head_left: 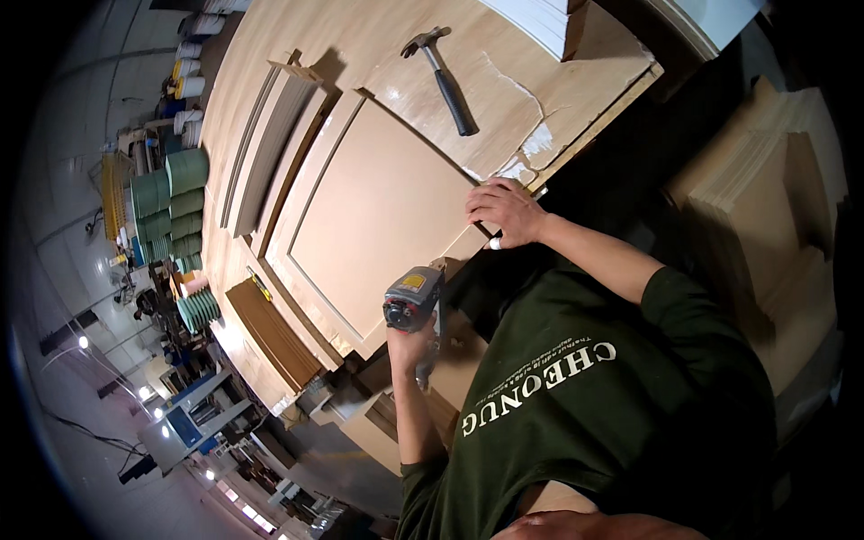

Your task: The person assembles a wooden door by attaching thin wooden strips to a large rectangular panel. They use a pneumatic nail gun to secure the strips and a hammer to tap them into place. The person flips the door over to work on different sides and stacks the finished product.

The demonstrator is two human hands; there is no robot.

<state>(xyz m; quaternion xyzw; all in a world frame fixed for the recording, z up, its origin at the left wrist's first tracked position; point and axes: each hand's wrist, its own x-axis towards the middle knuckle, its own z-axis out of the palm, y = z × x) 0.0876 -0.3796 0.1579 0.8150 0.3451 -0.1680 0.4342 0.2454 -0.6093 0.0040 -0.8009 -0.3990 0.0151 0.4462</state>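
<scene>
A framed flat panel (378, 207), pale tan with narrow strips along its edges, lies on the wooden workbench. Near the panel's near edge, my left hand (411, 346) is wrapped round a grey and black nail gun (414, 297) with a yellow label. The gun's nose is close to the panel's edge strip; whether they touch I cannot tell. Over the panel's right corner rests my right hand (508, 211), fingers bent across the edge strip and a white band on one digit. Its fingers appear to grip that corner of the frame.
A claw hammer (445, 85) with a dark handle lies beyond the panel. Stacked grey strips (274, 153) and brown strips (274, 333) lie on the workbench (360, 36) to the left. Stacked boards (756, 198) stand at right. Green rolls (171, 193) sit past the bench.
</scene>
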